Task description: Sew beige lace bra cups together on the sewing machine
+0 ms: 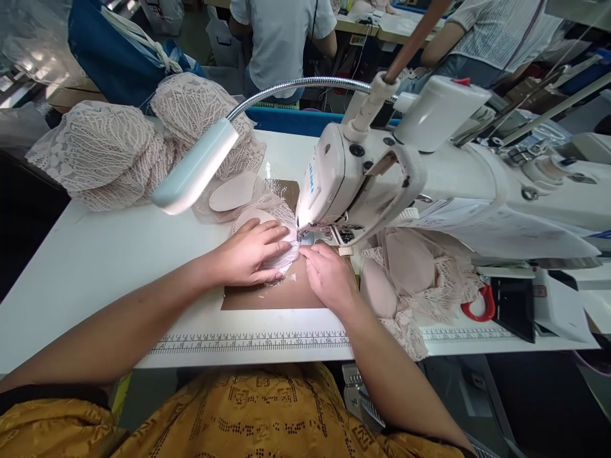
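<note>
Under the needle area of a white sewing machine (329, 184) lies a pale pink lace bra cup (281, 261). My left hand (252, 251) rests flat across it, fingers stretched out and spread. On the needle's right side, my right hand (329, 273) is closed, with thumb and forefinger pinching the cup's lace edge. Brown sheeting (300, 292) covers the machine bed beneath both hands. More of the fabric, with a smooth oval pad (232, 193), spreads just beyond my left hand. The lace directly below my left palm is hidden.
Bundled lace pieces (105, 152) are heaped at the back left, below a lamp (195, 168) on a bent neck. Finished-looking cups (405, 267) and red-handled scissors (482, 304) lie right. A ruler strip (252, 341) runs along the front edge. Other people sit behind.
</note>
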Motion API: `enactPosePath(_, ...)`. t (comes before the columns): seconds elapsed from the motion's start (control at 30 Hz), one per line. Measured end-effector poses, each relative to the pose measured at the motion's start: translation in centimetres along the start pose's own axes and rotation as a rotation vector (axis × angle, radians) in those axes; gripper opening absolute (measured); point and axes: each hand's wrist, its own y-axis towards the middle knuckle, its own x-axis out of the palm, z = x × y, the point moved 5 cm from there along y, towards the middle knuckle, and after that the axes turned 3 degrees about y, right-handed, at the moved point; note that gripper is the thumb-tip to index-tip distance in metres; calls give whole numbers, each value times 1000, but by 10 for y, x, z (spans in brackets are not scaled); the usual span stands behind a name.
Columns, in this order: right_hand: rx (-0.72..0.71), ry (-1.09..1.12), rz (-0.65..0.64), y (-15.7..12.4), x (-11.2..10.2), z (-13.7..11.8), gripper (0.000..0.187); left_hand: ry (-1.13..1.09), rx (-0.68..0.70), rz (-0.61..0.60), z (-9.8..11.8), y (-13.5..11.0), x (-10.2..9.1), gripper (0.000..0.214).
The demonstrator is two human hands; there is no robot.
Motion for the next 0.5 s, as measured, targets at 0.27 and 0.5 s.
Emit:
enactPosePath(0.27,-38,23,-5,-3,0,-1,33,-73,-79,-104,12,-6,-17,30)
enactPosePath(0.5,-59,-7,-28,-3,1,-3,33,-412,-186,-185,-11,-2,3,27)
